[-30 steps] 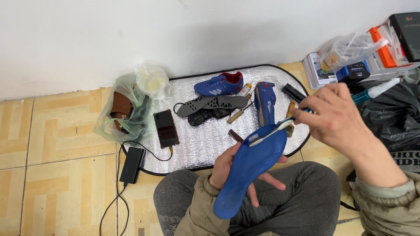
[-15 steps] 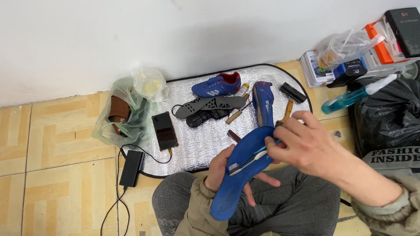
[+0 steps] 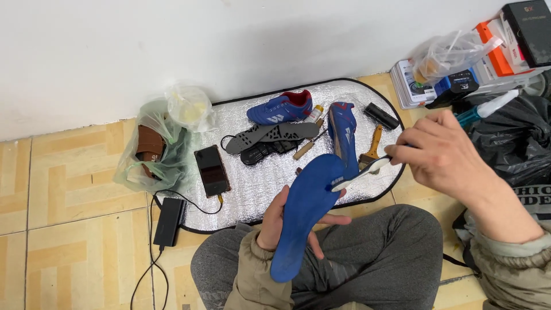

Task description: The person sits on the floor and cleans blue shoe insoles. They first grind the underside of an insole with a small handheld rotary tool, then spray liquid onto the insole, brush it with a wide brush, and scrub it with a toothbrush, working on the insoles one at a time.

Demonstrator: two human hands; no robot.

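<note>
- Step in hand, as I read it: brushing the blue insole (image 3: 304, 215). Left hand (image 3: 287, 221) cups it from underneath, fingers curled round the edge, held tilted over the lap.
- Right hand (image 3: 445, 152) pinches a small white-handled brush (image 3: 359, 175); bristle end touches the insole's upper part.
- Next move prob. needs short strokes along the insole w/ the left hand keeping it steady, since it's unsupported in mid-air.
- Around: silver mat (image 3: 258, 183) on the floor w/ two blue shoes (image 3: 281, 108), dark insoles (image 3: 270, 138), phone (image 3: 212, 170), wooden-handled paintbrush (image 3: 372, 148), black cylinder (image 3: 381, 116).
- Off the mat: power bank (image 3: 168, 221) w/ cable, plastic bags (image 3: 166, 143), boxes (image 3: 493, 51) at right.
- Nothing blocks the hands; the upright shoe sits just behind the brush.
</note>
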